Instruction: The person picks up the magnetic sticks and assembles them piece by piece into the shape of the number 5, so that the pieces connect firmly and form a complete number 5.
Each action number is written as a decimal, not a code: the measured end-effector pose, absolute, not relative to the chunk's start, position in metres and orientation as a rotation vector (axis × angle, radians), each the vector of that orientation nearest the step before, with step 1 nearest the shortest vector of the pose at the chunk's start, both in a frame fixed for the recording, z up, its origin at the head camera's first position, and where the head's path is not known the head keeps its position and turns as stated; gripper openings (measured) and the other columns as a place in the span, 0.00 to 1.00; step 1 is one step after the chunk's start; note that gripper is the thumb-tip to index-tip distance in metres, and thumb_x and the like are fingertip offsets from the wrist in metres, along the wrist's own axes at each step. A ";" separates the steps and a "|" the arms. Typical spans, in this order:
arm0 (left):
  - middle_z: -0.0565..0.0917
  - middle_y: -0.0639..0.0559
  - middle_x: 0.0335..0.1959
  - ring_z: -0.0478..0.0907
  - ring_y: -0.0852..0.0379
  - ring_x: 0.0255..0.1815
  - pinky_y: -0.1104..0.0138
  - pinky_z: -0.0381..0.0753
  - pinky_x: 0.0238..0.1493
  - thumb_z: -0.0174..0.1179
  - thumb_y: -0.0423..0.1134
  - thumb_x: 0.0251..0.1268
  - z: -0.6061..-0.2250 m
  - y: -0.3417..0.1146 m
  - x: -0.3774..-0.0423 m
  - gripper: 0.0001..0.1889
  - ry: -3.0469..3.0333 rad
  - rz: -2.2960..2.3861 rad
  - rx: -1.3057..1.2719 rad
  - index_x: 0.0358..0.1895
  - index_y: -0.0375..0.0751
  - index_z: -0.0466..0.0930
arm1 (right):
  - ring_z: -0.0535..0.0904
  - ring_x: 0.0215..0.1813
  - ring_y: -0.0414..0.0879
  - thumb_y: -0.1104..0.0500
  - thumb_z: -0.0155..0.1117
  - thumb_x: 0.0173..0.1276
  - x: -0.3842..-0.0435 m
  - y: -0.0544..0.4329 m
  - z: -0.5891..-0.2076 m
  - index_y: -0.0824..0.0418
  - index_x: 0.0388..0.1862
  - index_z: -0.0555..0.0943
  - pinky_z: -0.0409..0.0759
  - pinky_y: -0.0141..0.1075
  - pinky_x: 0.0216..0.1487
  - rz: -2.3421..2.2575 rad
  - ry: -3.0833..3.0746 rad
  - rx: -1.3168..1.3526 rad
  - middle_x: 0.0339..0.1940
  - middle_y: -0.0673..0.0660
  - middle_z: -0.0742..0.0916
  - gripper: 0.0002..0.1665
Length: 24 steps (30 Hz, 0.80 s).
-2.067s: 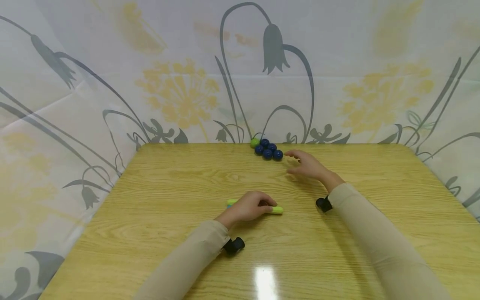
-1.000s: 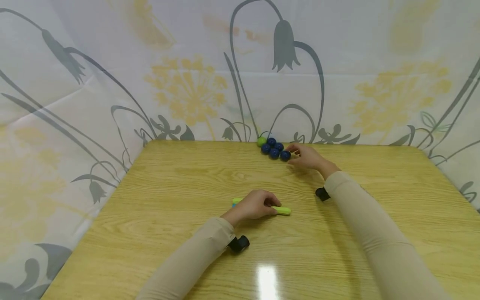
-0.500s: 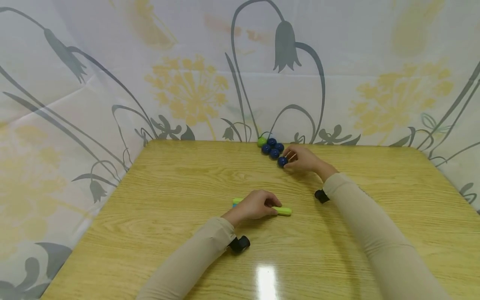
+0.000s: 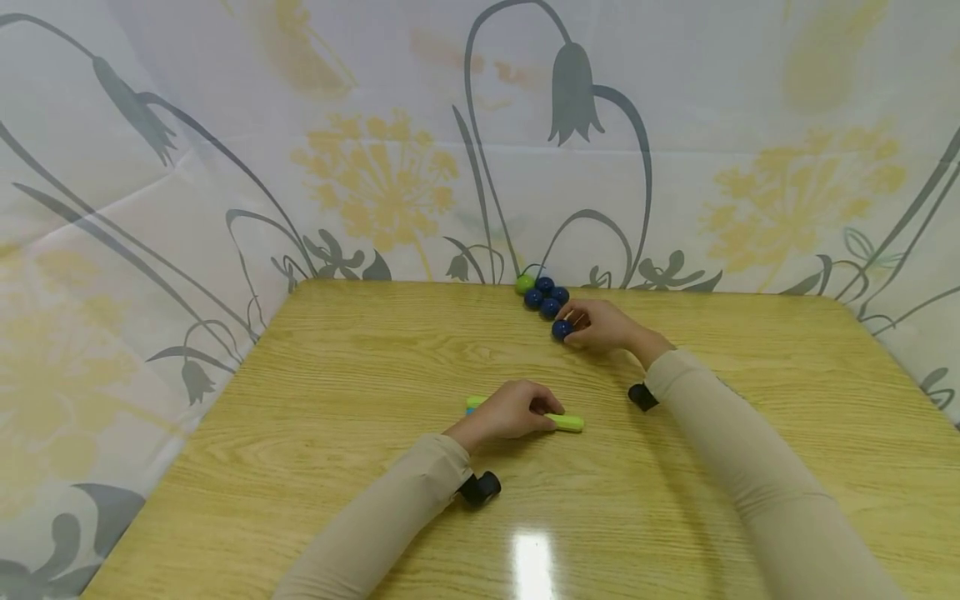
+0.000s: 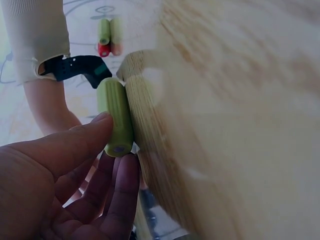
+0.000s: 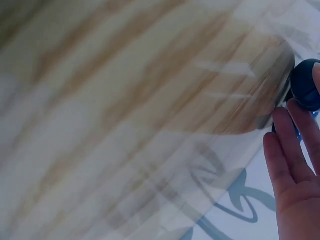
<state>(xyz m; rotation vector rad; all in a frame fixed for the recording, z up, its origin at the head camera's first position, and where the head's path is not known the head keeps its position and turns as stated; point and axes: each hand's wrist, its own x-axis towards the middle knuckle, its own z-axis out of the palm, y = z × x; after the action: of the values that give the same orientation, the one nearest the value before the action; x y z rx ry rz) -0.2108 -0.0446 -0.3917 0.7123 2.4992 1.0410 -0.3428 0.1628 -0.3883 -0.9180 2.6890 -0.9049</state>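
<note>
Toward the far edge of a yellowish wood-grain table point(image 4: 360, 358), seen from the head, the right hand point(image 4: 603, 325) pinches a glossy dark-blue ball point(image 4: 560, 331), just in front of four matching blue balls point(image 4: 533, 298) and a light-green ball point(image 4: 525, 285). Nearer the viewer, the left hand point(image 4: 513, 410) holds a lime-green rod point(image 4: 570, 423). From the left wrist, that hand pinches the rod's ribbed end. From the right wrist, the hand grips the ball, two fingers point(image 6: 290, 147) fairly straight.

Glossy wood-grain table point(image 4: 337, 358), pale backdrop point(image 4: 675, 200) behind it, printed grey bellflowers point(image 4: 573, 92), yellow blooms point(image 4: 382, 175)
</note>
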 end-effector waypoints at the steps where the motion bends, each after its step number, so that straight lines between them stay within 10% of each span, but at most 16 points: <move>1: 0.82 0.55 0.38 0.77 0.63 0.39 0.73 0.75 0.41 0.63 0.34 0.60 -0.392 -0.044 -0.211 0.08 2.499 1.043 0.711 0.43 0.42 0.84 | 0.78 0.48 0.57 0.64 0.67 0.60 -0.342 0.163 -0.388 0.62 0.51 0.76 0.75 0.50 0.50 -0.907 2.687 -0.927 0.45 0.63 0.82 0.19; 24: 0.83 0.52 0.39 0.78 0.61 0.38 0.72 0.75 0.41 0.63 0.34 0.61 -0.393 -0.045 -0.216 0.09 2.511 1.077 0.730 0.44 0.39 0.83 | 0.81 0.44 0.52 0.63 0.68 0.60 -0.306 0.178 -0.383 0.62 0.50 0.77 0.79 0.44 0.46 -0.925 2.612 -0.974 0.42 0.59 0.84 0.18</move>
<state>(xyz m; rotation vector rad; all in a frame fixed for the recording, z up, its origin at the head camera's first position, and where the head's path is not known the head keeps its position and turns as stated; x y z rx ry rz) -0.2160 -0.0452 -0.3932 0.7299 2.5106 1.0771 -0.3061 0.1782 -0.3830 -0.9744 2.6121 -0.9255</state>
